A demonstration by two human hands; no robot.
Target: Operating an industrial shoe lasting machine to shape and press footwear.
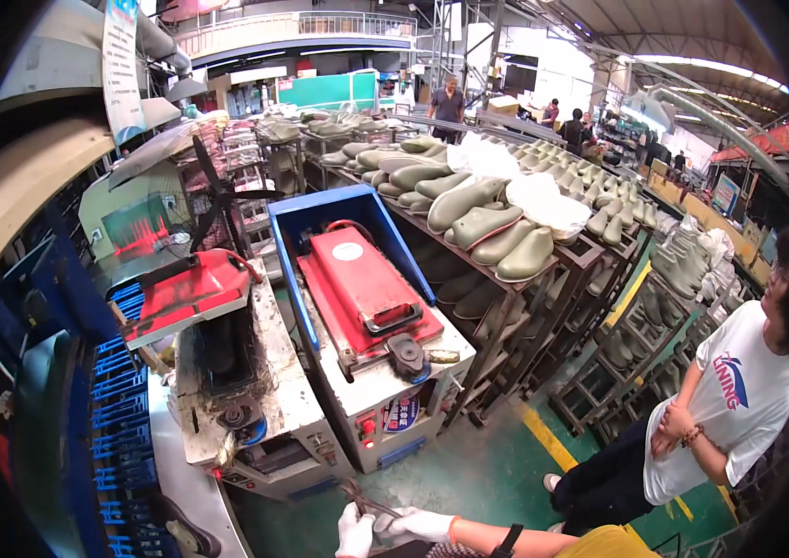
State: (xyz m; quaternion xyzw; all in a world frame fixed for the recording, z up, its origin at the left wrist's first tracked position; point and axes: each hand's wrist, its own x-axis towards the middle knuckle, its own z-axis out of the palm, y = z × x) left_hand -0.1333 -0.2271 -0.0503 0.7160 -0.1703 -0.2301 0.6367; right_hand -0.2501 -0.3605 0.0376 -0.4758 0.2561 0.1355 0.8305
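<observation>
- Dark slender object (369, 502) lies at the near edge, by the two gloved hands and in front of the white machines; its exact kind is too small to tell.
- Right hand (420, 525), in a white glove, has its fingers curled round the near end of this object; a black band (509, 539) circles the wrist and a yellow sleeve (608, 543) shows farther right.
- Left hand (354, 534), also white-gloved, is just beside the object's left side; the lower edge cuts it off, so how far its fingers close, or whether they grip, I cannot tell.
- Beyond the hands, a white machine (380, 409) carries a red cover (350, 270) with a black handle, and a blue surround (322, 206) stands behind it.
- Left of it, a second machine (297, 400) has a tilted red cover (197, 290).
- Far left are blue hooked bars (115, 418).
- On the far right side, grey-green boots (464, 203) crowd a dark rack, with white sheeting (548, 205) among them.
- At right, a person in a white T-shirt (736, 386) stands on the green floor (487, 479), hands together at the waist.
</observation>
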